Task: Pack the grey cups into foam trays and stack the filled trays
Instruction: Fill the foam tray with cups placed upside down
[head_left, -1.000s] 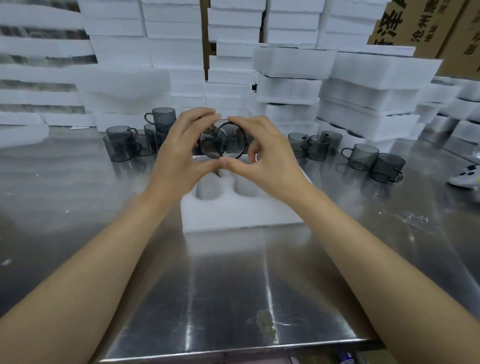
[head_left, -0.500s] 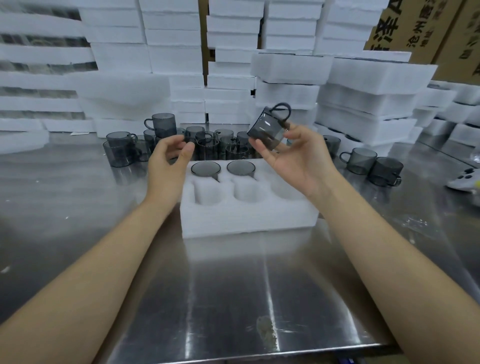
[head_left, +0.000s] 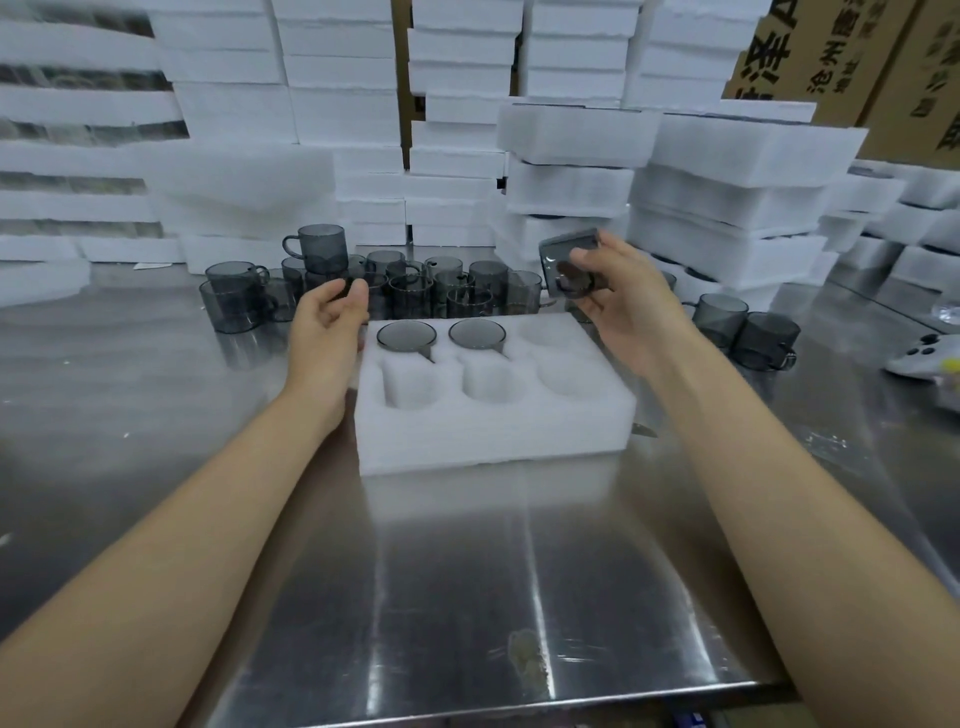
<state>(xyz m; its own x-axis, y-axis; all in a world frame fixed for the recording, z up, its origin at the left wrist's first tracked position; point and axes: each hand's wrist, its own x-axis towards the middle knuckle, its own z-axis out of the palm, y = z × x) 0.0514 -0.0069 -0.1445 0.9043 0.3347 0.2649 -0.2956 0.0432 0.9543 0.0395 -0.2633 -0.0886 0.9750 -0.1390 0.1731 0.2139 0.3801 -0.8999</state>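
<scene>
Head view: your R hand (head_left: 623, 306) holds one grey cup (head_left: 569, 260) tilted, thumb and fingers curled round it, above the back-right corner of the foam tray (head_left: 493, 431). Your L hand (head_left: 327, 322) sits at the tray's back-left corner, fingers loosely curled, nothing gripped. Two cups (head_left: 406, 335) fill the back-left and back-mid pockets. Loose cups (head_left: 441, 283) stand just behind the tray on the steel table (head_left: 467, 597).

bright overhead light glares off the steel table (head_left: 467, 597); wide-angle edges bend.
</scene>
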